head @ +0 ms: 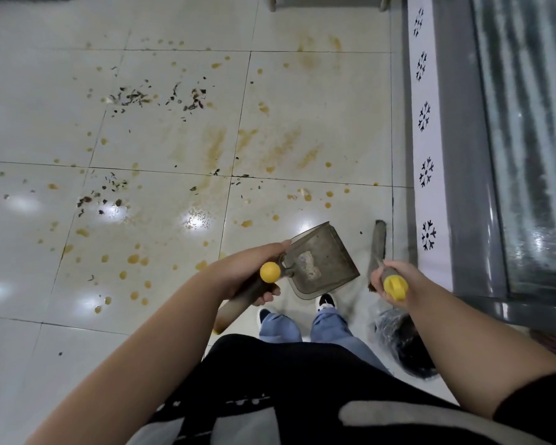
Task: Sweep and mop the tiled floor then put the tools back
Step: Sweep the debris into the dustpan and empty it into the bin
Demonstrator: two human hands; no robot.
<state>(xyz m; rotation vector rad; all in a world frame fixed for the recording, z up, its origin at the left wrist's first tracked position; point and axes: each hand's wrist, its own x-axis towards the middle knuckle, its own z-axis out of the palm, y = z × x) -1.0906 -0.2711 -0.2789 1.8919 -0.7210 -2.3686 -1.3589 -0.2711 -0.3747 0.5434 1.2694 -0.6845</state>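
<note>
Left hand [254,277]: held the dustpan [321,261] handle tight.
Right hand [395,281]: held the broom [377,248] handle tight.
Risk: sweeping the wet brown spills [215,146] could smear them.

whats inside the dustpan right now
The dustpan, held by the left hand, shows only a pale smudge or scrap near its middle; no swept debris. The corner behind the hand is hidden.

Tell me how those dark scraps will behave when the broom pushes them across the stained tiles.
The scraps look small, thin and loose, so probably light and prone to scatter. Some lie among yellow-brown stains that may be wet or sticky, so those could cling or smear. The tiles look glossy, so dry bits should slide easily.
</note>
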